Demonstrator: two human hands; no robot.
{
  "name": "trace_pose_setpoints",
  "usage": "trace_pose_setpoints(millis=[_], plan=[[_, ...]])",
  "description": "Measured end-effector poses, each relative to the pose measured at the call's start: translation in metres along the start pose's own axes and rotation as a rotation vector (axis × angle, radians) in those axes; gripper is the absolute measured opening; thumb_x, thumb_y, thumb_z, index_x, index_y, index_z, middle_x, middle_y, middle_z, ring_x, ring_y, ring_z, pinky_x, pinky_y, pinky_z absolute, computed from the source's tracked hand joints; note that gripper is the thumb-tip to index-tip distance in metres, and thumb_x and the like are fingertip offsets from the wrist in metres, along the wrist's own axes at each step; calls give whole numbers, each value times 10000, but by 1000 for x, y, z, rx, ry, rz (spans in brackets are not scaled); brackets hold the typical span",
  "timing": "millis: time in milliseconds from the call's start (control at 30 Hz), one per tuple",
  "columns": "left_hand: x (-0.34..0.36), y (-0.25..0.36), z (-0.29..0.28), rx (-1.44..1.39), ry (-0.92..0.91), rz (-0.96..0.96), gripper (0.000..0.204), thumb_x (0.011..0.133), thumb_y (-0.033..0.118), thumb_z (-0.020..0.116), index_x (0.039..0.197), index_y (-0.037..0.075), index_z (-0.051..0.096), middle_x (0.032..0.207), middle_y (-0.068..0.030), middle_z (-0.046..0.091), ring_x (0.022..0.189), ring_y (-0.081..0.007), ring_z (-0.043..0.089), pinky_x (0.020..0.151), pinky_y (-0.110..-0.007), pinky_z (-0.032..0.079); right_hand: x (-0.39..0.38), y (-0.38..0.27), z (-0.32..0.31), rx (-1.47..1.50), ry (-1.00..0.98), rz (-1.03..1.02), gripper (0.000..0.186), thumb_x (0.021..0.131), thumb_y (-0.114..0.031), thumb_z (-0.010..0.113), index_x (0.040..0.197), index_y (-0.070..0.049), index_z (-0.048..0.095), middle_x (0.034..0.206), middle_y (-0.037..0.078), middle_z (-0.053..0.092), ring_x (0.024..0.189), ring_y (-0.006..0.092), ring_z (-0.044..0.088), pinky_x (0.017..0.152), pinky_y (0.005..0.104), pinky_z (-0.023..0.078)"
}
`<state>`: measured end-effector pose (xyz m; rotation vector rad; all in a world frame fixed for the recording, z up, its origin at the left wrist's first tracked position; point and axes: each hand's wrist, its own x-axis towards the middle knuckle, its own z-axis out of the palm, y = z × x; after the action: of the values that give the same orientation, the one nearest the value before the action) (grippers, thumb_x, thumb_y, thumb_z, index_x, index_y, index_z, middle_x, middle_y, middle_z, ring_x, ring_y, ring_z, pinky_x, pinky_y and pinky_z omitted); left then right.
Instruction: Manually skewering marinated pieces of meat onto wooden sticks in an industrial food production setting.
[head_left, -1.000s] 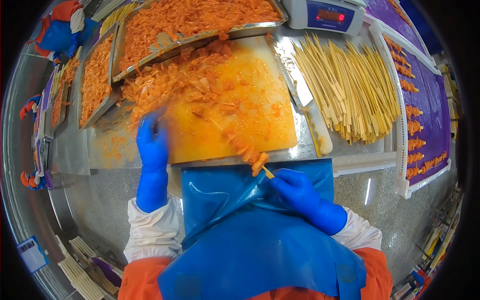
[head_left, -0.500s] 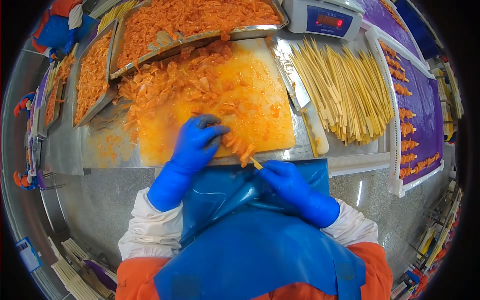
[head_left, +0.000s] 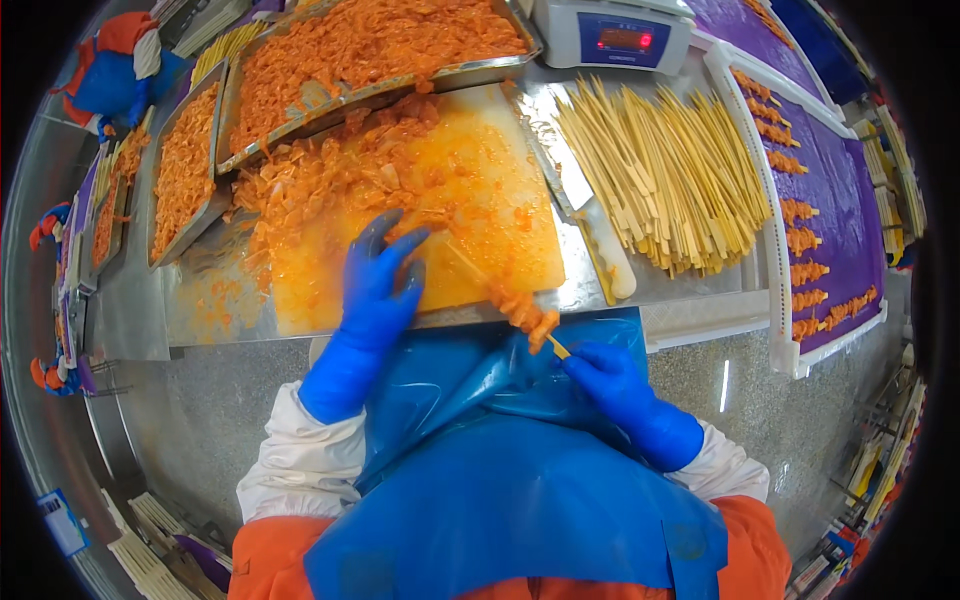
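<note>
My right hand (head_left: 600, 372), in a blue glove, pinches the near end of a bamboo skewer (head_left: 470, 270) that slants up onto the orange-stained cutting board (head_left: 500, 200). Several orange marinated meat pieces (head_left: 525, 312) are threaded on its lower part. My left hand (head_left: 378, 285), also blue-gloved, rests on the board with fingers spread, its fingertips touching a loose meat piece beside the skewer's far end. A heap of loose marinated meat (head_left: 320, 175) covers the board's far left.
Metal trays of marinated meat (head_left: 370, 45) stand behind the board. A pile of bare skewers (head_left: 660, 170) and a knife (head_left: 590, 225) lie to the right, a scale (head_left: 615, 35) behind them. A purple-lined tray (head_left: 830, 190) holds finished skewers. Other blue-gloved workers (head_left: 110, 70) stand at the left.
My left hand came from the board's left side to the middle and now lies flat near the skewer's tip. My right hand has shifted right with the skewer, whose meat sits lower.
</note>
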<state>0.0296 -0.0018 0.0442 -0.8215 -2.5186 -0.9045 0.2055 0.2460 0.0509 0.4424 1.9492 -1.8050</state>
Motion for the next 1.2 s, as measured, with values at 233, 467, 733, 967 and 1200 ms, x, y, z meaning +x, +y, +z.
trace_pose_setpoints(millis=[233,467,733,967,1200], plan=[[13,3,22,-106,-386,255,277,720,66,627,977,154,684,1083,-112,615,955,-312,583,802,-408,465,37,-7,14,100,-6,-48,231,909,-222,578,971,-20,672,689,26,576,569,78,509,512,231,405],[10,3,25,-104,-361,182,226,711,65,624,914,149,681,1046,-100,617,953,-311,581,783,-412,456,12,11,-10,60,1,-41,241,907,-221,576,980,-15,677,670,32,578,561,81,512,505,231,399],[7,2,18,-160,-274,157,249,740,60,634,979,111,680,1060,-123,612,992,-320,567,850,-423,441,-33,7,-53,66,-8,125,210,896,-173,574,980,-14,683,679,29,580,578,76,528,522,221,418],[-7,-27,-7,41,-143,-129,260,762,37,651,1020,68,662,1015,-126,605,967,-300,564,859,-394,438,-29,8,-52,132,55,79,211,894,-168,575,999,-21,683,698,24,590,583,71,533,531,218,425],[-10,-4,-20,-74,-167,-123,265,819,51,625,1083,53,636,1021,-119,608,984,-235,568,881,-336,436,-3,-24,-24,112,45,-54,222,899,-208,578,981,-30,681,660,43,598,550,79,520,497,220,399]])
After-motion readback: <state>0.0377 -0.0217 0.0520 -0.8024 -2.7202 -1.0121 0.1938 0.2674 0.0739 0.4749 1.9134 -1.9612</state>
